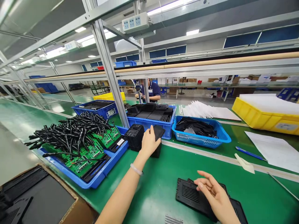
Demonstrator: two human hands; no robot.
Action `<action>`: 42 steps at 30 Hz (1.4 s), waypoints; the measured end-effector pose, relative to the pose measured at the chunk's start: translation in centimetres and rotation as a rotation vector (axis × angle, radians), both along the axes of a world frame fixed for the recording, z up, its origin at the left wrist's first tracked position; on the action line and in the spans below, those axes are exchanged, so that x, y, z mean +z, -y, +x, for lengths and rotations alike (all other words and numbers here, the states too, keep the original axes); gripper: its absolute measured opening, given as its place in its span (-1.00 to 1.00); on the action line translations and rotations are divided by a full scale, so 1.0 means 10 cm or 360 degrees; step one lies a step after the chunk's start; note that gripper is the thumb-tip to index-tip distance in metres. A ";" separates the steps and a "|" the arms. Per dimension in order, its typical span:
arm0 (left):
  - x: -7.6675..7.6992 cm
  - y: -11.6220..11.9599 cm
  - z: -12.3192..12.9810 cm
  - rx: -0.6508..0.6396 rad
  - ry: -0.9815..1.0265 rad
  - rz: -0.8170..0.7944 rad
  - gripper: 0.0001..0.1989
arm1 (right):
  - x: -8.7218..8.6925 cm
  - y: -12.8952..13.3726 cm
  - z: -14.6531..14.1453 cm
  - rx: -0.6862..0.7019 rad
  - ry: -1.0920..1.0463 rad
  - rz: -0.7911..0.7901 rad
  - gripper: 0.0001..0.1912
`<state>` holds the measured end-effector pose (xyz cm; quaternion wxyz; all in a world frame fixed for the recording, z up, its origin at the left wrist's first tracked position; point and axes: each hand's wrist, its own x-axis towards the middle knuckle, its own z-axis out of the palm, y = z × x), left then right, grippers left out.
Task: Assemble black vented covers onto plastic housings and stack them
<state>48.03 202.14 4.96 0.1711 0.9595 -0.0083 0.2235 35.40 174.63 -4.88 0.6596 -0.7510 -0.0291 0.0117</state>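
The left hand [149, 141] reaches out to twelve o'clock and closes its fingers over the top black plastic housing [158, 133] of a short stack on the green bench [151, 193]. The right hand [213, 191] hovers low at five o'clock, fingers loosely spread and holding nothing, just above a flat black vented cover [190, 194]. At ten o'clock a blue tray [98, 180] carries green circuit boards [86, 155] under black cables [70, 130]. A blue pen [249, 153] lies at two o'clock.
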 end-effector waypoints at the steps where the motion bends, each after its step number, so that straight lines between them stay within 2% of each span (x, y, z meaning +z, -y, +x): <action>1: 0.01 -0.02 0.03 0.0024 -0.0098 0.0042 -0.18 | -0.07 0.03 -0.01 0.0005 -0.0006 0.0003 -0.40; 4: -0.01 0.00 0.06 0.0049 -0.0236 0.0131 -0.05 | -0.21 0.08 -0.01 -0.0013 -0.0016 0.0025 -0.42; 7: -0.02 0.03 0.06 0.0091 -0.0204 0.0177 -0.13 | -0.25 0.11 0.01 -0.0065 -0.0003 0.0038 -0.43; 13: -0.01 -0.02 0.12 0.0215 -0.0187 0.0064 -0.20 | -0.15 0.16 0.01 -0.0131 0.0046 0.0029 -0.48; 20: -0.06 0.05 0.06 0.0265 -0.0107 0.0130 -0.20 | -0.04 0.18 0.00 -0.0176 0.0109 -0.0002 -0.55; 25: -0.06 0.12 0.03 0.0289 -0.0240 0.0274 -0.06 | -0.02 0.20 -0.01 -0.0183 0.0133 0.0006 -0.57; 33: -0.08 0.12 0.06 0.0310 -0.0220 0.0111 -0.20 | 0.01 0.23 -0.03 -0.0206 0.0159 -0.0012 -0.60; 39: -0.10 0.16 0.02 0.0357 -0.0265 0.0275 -0.09 | 0.04 0.23 -0.04 -0.0212 0.0189 -0.0045 -0.62; 42: -0.09 0.18 0.04 0.0340 -0.0295 0.0305 -0.11 | 0.00 0.23 -0.03 -0.0209 0.0188 -0.0039 -0.64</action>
